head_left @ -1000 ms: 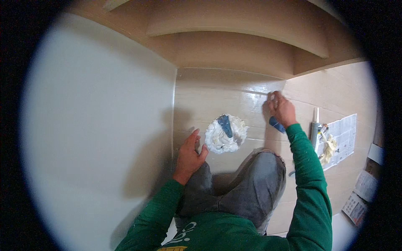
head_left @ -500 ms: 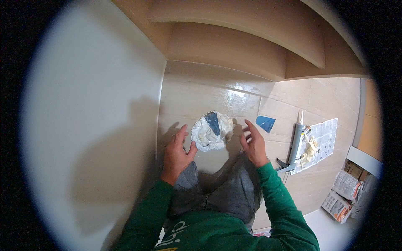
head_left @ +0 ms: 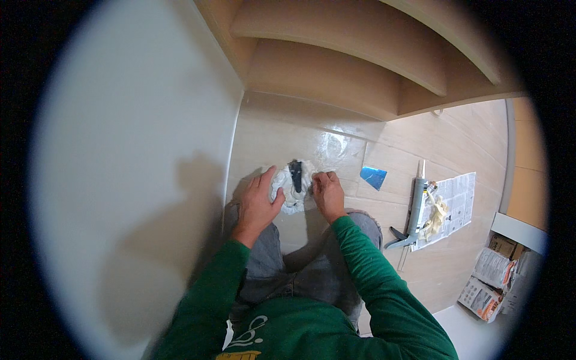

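Between my knees, a crumpled white wad (head_left: 283, 181) lies on the floor; I cannot tell whether it is paper or cloth. A dark, flat scraper-like piece (head_left: 296, 175) rests on top of it. My left hand (head_left: 258, 203) curves along the wad's left side, thumb and fingers apart. On the opposite side my right hand (head_left: 329, 193) has its fingertips pinched together at the wad's right edge. A blue, flat, angular piece (head_left: 374, 177) lies on the floor to the right.
Rightward, a caulking gun (head_left: 415, 207) lies beside a newspaper sheet (head_left: 459, 207) bearing crumpled cream-coloured material (head_left: 436, 217). A white wall (head_left: 138, 150) rises close at left. Wooden shelving (head_left: 324, 72) overhangs the far floor. Printed bags (head_left: 483, 297) lie at far right.
My right hand has moved left from beside the wad and closed at its edge. The wad has drawn in narrower. My left hand stays by its left side.
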`<state>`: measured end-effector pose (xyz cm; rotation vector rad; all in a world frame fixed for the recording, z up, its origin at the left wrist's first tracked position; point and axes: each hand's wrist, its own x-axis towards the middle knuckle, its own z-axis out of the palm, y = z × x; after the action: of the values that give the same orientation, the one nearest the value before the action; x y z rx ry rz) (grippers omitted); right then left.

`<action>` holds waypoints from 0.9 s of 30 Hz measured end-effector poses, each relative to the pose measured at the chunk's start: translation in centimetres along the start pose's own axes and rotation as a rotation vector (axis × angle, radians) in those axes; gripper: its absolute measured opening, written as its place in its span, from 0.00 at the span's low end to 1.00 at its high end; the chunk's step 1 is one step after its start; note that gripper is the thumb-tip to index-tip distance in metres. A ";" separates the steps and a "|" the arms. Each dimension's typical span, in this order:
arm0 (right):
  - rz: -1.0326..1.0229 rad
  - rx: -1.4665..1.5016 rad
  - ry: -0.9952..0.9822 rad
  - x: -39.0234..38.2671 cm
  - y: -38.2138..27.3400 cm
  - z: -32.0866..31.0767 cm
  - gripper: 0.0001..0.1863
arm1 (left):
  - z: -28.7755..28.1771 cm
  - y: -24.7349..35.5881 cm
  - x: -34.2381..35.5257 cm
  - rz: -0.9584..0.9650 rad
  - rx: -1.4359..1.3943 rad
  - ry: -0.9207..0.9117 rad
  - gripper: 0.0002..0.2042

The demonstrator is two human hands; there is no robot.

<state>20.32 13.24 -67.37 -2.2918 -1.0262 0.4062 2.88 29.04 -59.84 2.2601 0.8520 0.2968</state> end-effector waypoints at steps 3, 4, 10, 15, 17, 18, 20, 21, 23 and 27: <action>-0.045 0.069 0.093 1.2 -1.8 -1.0 0.08 | 2.0 0.0 2.2 0.026 -0.019 -0.006 0.29; -0.035 0.071 0.107 1.6 -1.4 -0.9 0.08 | 3.4 -0.3 2.8 0.029 0.073 -0.081 0.27; 0.121 -0.063 0.144 7.7 1.0 -1.5 0.13 | 6.5 -0.7 4.5 0.064 0.119 -0.225 0.25; -0.131 -0.358 0.018 8.8 0.2 -0.3 0.17 | 6.4 -1.8 5.3 -0.024 0.078 -0.174 0.25; -0.143 -0.380 0.027 8.7 0.4 1.1 0.21 | 6.2 -1.8 5.8 -0.072 0.085 -0.169 0.26; -0.169 -0.368 0.021 9.3 0.6 1.3 0.22 | 6.2 -1.7 5.9 -0.098 0.081 -0.169 0.27; -0.254 -0.317 0.060 11.2 0.9 2.9 0.24 | 6.3 -1.6 6.2 -0.148 0.073 -0.168 0.28; -0.279 -0.315 0.065 12.7 0.5 3.1 0.24 | 6.5 -1.6 6.5 -0.142 0.099 -0.136 0.29; -0.341 -0.297 0.067 15.6 -1.0 3.8 0.24 | 6.5 -2.0 6.8 -0.142 0.159 -0.064 0.31; -0.403 -0.347 0.071 19.1 -2.0 5.7 0.25 | 6.4 -3.1 8.5 -0.186 0.191 -0.016 0.32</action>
<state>28.89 30.91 -71.29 -2.2864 -1.5788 -0.0223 10.48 32.87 -66.92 2.3316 1.1136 0.1155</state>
